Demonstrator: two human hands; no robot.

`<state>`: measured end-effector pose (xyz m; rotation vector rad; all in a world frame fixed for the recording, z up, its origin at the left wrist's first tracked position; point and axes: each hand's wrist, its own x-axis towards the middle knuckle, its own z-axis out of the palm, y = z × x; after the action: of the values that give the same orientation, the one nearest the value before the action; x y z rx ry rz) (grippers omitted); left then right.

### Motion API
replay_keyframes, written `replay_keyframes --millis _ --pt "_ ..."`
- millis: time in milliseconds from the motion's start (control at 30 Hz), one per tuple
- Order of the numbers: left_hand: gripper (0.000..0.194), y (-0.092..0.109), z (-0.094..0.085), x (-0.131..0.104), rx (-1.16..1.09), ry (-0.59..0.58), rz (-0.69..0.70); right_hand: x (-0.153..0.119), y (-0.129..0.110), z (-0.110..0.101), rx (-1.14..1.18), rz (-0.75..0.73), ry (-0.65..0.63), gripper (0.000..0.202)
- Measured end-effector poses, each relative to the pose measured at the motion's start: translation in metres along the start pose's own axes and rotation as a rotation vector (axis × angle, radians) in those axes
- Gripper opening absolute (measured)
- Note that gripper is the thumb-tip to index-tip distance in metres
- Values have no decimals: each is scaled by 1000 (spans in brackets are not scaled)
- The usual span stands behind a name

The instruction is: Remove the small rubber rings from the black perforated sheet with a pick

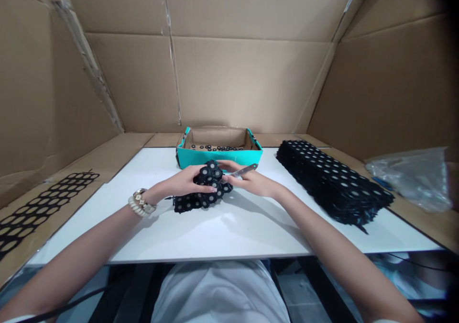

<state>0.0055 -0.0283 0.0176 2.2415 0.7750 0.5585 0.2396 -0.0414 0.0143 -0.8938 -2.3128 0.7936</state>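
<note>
Bent over in a bunch above the white table, a black sheet of ring shapes with pale discs (211, 185) is in my left hand (186, 180). My left fingers and thumb are closed around it, and its lower end hangs down by the tabletop. My right hand (247, 179) is closed on a slim grey metal tool with a hole in its end (245, 170). The tool's tip points at the sheet and is hidden among fingers and rings, so its exact kind does not show. My right fingertips are close against the sheet's right edge.
Behind my hands stands a turquoise open cardboard box (218, 158) with several loose black rings (222, 148). A tall stack of similar black sheets (333, 179) lies right, beside a clear plastic bag (416, 177). An emptied ring lattice (50, 203) lies left. Cardboard walls (229, 79) surround the table (233, 237).
</note>
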Motion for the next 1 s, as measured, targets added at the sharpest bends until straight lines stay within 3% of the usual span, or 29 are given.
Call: replay_keyframes --millis 133,400,600,1000 --pt "47 0 0 0 28 23 1 2 -1 3 -42 27 -8 37" --pt "57 -1 5 1 85 190 1 3 -9 10 -99 -13 249 26" --pt "47 -1 12 2 20 235 -56 3 -7 18 -178 -114 350 16" --pt "43 0 18 1 112 300 -33 1 -2 20 -213 -178 364 16"
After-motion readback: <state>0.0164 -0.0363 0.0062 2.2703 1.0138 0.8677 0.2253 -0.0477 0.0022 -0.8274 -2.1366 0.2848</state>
